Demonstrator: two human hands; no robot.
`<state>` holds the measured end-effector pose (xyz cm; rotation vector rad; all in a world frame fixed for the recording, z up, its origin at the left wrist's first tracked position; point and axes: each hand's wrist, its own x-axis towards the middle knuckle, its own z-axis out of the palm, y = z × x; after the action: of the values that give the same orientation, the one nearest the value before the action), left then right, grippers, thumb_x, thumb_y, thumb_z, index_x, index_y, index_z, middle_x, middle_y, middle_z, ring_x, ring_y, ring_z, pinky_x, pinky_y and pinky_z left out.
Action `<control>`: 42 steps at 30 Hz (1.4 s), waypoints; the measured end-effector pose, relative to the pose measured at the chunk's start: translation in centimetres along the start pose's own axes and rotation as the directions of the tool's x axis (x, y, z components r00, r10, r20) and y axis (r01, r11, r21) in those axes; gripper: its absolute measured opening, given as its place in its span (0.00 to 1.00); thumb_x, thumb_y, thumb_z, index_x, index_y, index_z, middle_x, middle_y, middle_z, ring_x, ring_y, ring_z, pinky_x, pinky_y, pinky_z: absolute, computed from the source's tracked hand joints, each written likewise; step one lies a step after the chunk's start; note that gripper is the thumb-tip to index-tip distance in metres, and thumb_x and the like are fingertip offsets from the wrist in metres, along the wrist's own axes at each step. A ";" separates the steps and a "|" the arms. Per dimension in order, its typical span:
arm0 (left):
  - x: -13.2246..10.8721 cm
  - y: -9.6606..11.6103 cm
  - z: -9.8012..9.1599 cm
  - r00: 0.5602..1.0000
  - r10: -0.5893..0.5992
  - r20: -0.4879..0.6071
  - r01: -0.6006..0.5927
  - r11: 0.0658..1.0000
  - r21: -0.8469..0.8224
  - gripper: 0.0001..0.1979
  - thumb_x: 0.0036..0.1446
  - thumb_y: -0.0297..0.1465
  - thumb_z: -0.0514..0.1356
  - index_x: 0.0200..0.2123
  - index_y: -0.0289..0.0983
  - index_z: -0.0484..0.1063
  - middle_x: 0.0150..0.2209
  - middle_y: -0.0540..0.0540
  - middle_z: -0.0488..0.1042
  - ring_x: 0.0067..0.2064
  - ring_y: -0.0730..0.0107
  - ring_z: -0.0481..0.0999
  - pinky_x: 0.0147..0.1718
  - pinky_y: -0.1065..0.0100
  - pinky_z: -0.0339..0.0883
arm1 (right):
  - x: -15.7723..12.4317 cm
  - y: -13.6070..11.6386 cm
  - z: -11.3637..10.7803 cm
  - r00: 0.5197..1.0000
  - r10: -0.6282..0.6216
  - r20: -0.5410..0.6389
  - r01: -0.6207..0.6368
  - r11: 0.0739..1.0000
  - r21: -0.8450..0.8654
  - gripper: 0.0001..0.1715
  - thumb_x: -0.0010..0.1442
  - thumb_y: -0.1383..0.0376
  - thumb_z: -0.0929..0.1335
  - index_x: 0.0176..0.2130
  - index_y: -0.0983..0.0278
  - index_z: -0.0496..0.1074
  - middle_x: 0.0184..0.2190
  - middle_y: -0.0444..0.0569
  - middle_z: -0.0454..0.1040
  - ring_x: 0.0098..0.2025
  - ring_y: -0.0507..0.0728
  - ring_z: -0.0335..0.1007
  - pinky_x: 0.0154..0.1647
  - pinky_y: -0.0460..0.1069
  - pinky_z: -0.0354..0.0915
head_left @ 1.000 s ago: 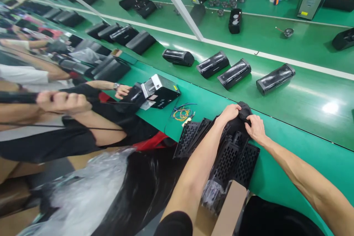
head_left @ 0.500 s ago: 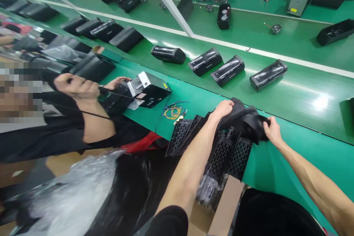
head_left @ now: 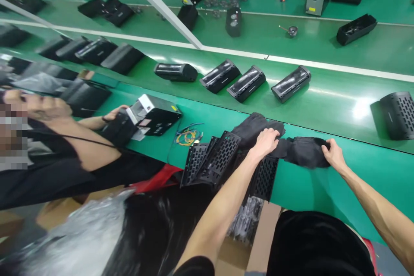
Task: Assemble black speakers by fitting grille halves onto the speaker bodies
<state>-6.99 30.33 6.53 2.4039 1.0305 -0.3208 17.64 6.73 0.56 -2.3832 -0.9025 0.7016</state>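
My right hand (head_left: 334, 153) pinches the right end of a stack of thin black cloth pieces (head_left: 305, 152), thumb on top. My left hand (head_left: 267, 140) is closed on the black cloth at the stack's other end, its fingertips partly hidden. More dark cloth (head_left: 254, 129) lies flat on the green bench, under and left of my left hand. Black perforated grilles (head_left: 223, 157) lean together left of my left forearm. Another grille (head_left: 265, 177) shows between my arms, above an open cardboard box (head_left: 263, 237) holding plastic-wrapped parts.
Black speaker housings (head_left: 247, 83) stand in a row on the green conveyor (head_left: 339, 108) beyond the bench. A grille-fronted speaker (head_left: 399, 114) is at the far right. A co-worker's arm (head_left: 84, 138) and a box-shaped device (head_left: 158, 114) are at left, near coiled wires (head_left: 189, 137).
The bunched black cloth is now spread flatter, with the part in my right hand drawn out to the right. My view has shifted, and a grille-fronted speaker shows more fully at the right.
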 end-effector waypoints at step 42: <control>-20.7 0.3 9.8 0.691 -0.605 -0.396 0.529 0.797 -0.293 0.12 0.61 0.34 0.65 0.48 0.40 0.77 0.47 0.38 0.79 0.52 0.48 0.77 0.55 0.51 0.70 | -7.1 3.8 -6.2 0.997 0.082 -0.002 -0.082 0.995 0.057 0.20 0.51 0.45 0.70 0.27 0.59 0.72 0.35 0.53 0.77 0.34 0.61 0.69 0.36 0.54 0.62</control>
<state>-21.10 12.29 6.57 1.9917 1.9598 0.1651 18.53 -2.40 4.98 -2.3819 -0.7761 0.7431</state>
